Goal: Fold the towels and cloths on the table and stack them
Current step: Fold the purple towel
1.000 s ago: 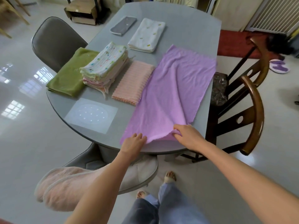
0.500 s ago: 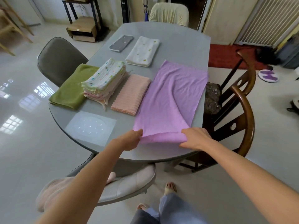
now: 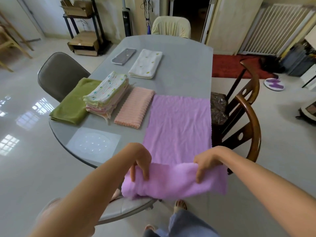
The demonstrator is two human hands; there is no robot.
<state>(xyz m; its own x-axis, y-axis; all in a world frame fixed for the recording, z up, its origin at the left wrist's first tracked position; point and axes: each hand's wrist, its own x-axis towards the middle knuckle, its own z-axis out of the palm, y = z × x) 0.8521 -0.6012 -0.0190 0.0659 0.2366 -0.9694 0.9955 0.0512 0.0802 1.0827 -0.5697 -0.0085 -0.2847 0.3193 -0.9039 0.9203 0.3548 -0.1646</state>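
Both hands have lifted the near edge of the purple towel (image 3: pixel 177 124) up off the table (image 3: pixel 181 69) and toward the person since half a second ago, when they were only gripping that edge at the table's rim; the towel's far end has slid nearer too. Now the left hand (image 3: pixel 139 161) pinches the raised edge near its left corner, fingers curled down over the front of the cloth, and the right hand (image 3: pixel 205 159) grips it near the right corner the same way. Between and below the hands the edge hangs in a loose fold past the table's near rim, while the rest of the towel lies flat on the right half of the table, its right side along the table edge. Just left of it lies a folded pink cloth (image 3: pixel 135 107), touching the towel at its far corner. Left again stands a stack (image 3: pixel 106 93) of folded printed cloths, then a folded green cloth (image 3: pixel 75 101) at the left rim. Farther back a folded white cloth (image 3: pixel 146 63) lies beside a phone (image 3: pixel 124 56). Wooden chairs (image 3: pixel 246 117) stand at the right of the table, a grey chair (image 3: pixel 59 74) at the left.
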